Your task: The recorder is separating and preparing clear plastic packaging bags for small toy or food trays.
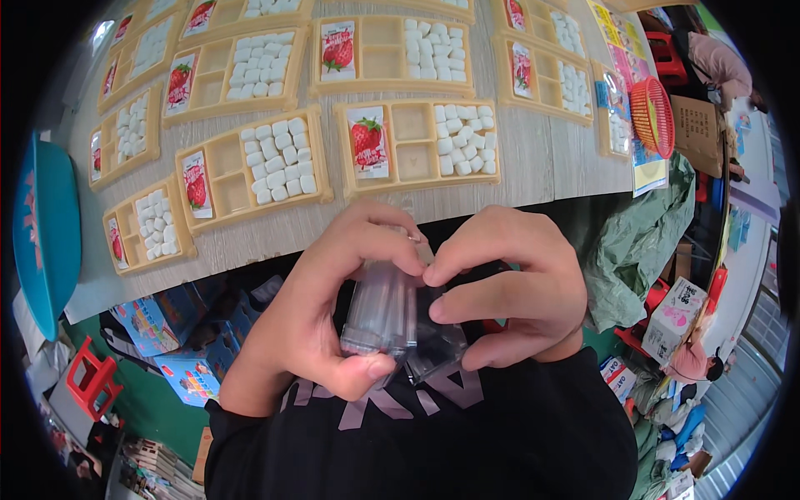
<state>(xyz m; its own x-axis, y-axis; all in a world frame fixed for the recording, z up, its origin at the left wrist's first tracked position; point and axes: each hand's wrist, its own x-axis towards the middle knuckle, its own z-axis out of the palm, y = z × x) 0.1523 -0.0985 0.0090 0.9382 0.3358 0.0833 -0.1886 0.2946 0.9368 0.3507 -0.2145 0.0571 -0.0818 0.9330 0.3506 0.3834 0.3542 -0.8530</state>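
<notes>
In front of my chest, my left hand (321,304) is wrapped round a stack of clear plastic containers (379,312), thumb at its lower end and fingers over the top. My right hand (517,283) has its fingertips closed on the stack's right side, where another clear piece (437,350) hangs at an angle. How the pieces fit together is partly hidden by my fingers. Just beyond, on the table, lies a beige compartment tray (414,135) with a strawberry-printed packet (367,142), two bare compartments and white marshmallow-like pieces (465,140).
Several similar trays (218,179) cover the grey wood-look table (517,196). A blue basin (50,242) is at the left edge, a red basket (652,117) at the right. Green sheeting (642,242), blue cartons (179,333) and a red stool (92,377) stand below. People sit at far right.
</notes>
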